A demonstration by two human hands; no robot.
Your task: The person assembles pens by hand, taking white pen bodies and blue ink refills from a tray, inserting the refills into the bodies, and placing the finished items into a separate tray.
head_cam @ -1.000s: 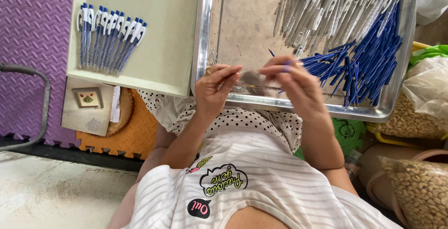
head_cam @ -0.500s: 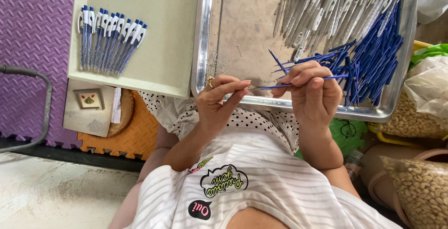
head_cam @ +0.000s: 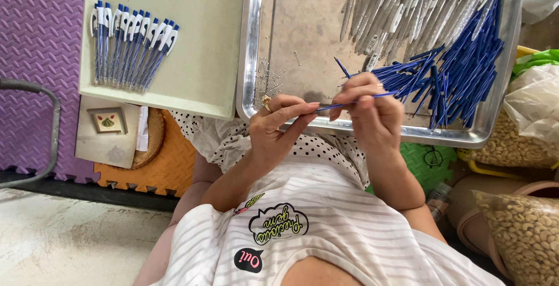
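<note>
Foam floor mats in purple and orange lie under a metal tray (head_cam: 256, 59) heaped with blue refills (head_cam: 460, 70) and white pen barrels (head_cam: 419, 6). Just above its near rim, the left hand (head_cam: 279, 126) and right hand (head_cam: 367, 108) each pinch an end of one blue refill (head_cam: 355, 101), fingers closed tight. This looks like pen assembly, needing a steady line-up; the refill lies nearly level, left to right, its tip toward the left hand.

My fingers (head_cam: 303, 109) pinch a thin blue refill (head_cam: 356, 101) of smooth, glossy plastic. Under it the tray (head_cam: 250, 59) is shiny metal with a duller, scuffed floor. Left of the tray, the pale board (head_cam: 204, 41) looks matt and carries glossy blue-and-white plastic pens (head_cam: 131, 44). Further left the mat (head_cam: 35, 47) is textured foam. My shirt (head_cam: 326, 216) is soft striped cloth.
</note>
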